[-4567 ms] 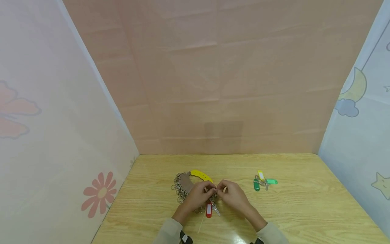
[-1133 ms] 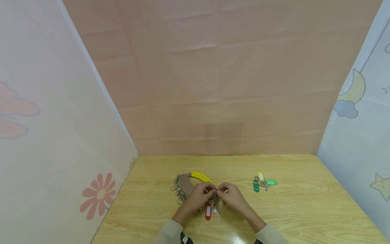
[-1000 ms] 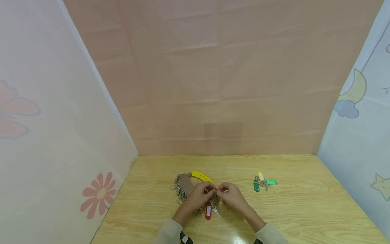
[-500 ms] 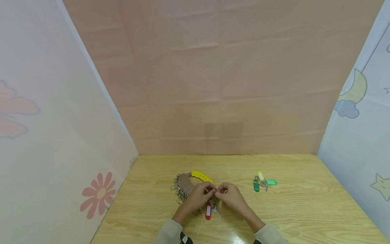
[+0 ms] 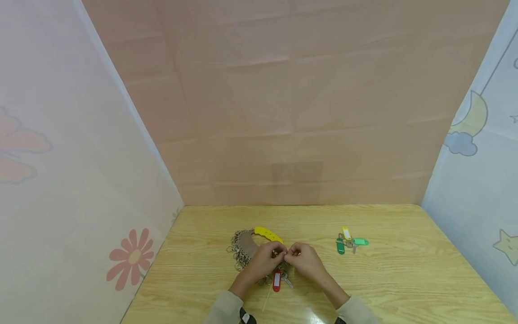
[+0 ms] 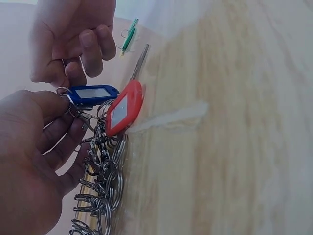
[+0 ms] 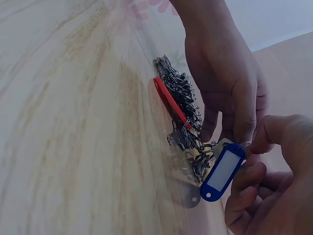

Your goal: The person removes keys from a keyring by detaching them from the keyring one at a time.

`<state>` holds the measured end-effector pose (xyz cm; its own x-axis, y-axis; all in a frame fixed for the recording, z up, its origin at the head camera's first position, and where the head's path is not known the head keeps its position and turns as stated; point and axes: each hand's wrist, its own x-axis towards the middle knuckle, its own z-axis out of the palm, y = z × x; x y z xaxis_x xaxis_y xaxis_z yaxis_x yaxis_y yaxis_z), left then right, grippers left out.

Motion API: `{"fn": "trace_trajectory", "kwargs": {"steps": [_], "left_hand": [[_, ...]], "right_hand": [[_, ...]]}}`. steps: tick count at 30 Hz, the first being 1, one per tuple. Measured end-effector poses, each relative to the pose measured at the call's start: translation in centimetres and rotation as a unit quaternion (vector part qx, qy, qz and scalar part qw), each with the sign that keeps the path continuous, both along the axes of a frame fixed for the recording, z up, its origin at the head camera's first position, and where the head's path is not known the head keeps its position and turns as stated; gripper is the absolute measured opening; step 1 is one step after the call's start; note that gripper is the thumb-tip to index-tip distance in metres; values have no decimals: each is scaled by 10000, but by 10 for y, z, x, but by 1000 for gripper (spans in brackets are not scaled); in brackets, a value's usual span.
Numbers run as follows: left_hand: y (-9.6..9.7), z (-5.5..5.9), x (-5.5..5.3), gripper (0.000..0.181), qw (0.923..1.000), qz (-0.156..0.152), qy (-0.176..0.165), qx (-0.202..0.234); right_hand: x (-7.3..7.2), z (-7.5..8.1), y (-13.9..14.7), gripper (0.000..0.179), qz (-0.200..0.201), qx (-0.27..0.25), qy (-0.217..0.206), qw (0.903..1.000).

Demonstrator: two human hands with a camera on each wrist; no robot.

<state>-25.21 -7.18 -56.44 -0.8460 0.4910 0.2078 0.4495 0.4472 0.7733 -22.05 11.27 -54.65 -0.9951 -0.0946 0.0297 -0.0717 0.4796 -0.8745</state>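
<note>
Both hands meet over the right end of a brown crescent-shaped key holder (image 5: 246,242), with a yellow grip and several clips and rings along its edge. My left hand (image 5: 264,261) pinches a small metal key ring (image 6: 62,91) between thumb and forefinger. A blue key tag (image 7: 223,172) with a white label hangs from that ring. From the other side, my right hand (image 5: 306,262) pinches the same ring, its fingertips almost against the left ones. Below the hands lie a red key tag (image 5: 277,281) and a silver key (image 5: 287,281). The head view hides the blue tag.
To the right on the wooden table (image 5: 404,270) lies a cluster of keys with a yellow tag (image 5: 346,233), a light green tag (image 5: 360,242) and a dark green tag (image 5: 340,246). A thin pale strip (image 5: 266,299) lies nearer me. Cloth walls stand behind and at both sides.
The hands stay at the same spot, with small finger movements at the ring. My right hand and forearm have shifted slightly left. The red tag has moved a little nearer me since the earliest frame.
</note>
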Motion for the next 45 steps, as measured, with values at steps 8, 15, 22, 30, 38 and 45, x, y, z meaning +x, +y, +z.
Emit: {"fn": "trace_trajectory", "kwargs": {"steps": [8, 15, 22, 30, 38, 45], "left_hand": [[2, 1, 1, 11, 9998, 31, -175, 8], [2, -1, -1, 13, 9999, -121, -8, 89], [-1, -1, -4, 9, 9997, -158, 175, 44], [-1, 2, -2, 9, 9998, -153, 82, 54], [-1, 0, -1, 9, 9992, -323, 229, 55], [1, 1, -1, 8, 9986, -376, 380, -33]], "right_hand": [[6, 3, -6, 12, -372, -114, -139, 9991], [5, 2, -7, 12, -542, -384, -241, 9975], [4, 9, -1, 19, -466, -703, -539, 9950], [2, 8, 1, 12, -359, -438, -418, 9975], [2, 7, 1, 10, -278, -167, -124, 9994], [2, 6, 2, 9, -412, -210, -180, 9988]]}}
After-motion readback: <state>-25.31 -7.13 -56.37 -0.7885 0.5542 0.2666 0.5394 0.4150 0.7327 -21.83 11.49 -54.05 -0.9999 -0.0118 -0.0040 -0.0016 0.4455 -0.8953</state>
